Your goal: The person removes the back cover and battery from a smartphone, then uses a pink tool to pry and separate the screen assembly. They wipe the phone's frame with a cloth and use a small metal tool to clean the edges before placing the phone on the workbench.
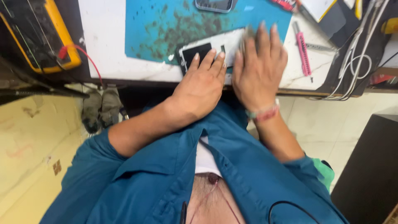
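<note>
Left hand (202, 85) and right hand (258, 68), fingers flat and together, press the white-and-black rectangular phone panel (209, 49); its long axis runs left-right, right end slightly farther.

Head view. A flat rectangular phone panel with a white frame and a black glass screen area (207, 49) lies at the near edge of the stained blue mat — its right part is covered by the right hand (259, 68), blurred, and the left hand (201, 85) rests fingers-flat on its near left part. A second, smaller dark-screened phone with a grey rim (214, 4) sits at the mat's far edge, cut off by the frame. At far left, a yellow-cased rectangular meter (39, 35) shows a dark face — its display cannot be made out.
</note>
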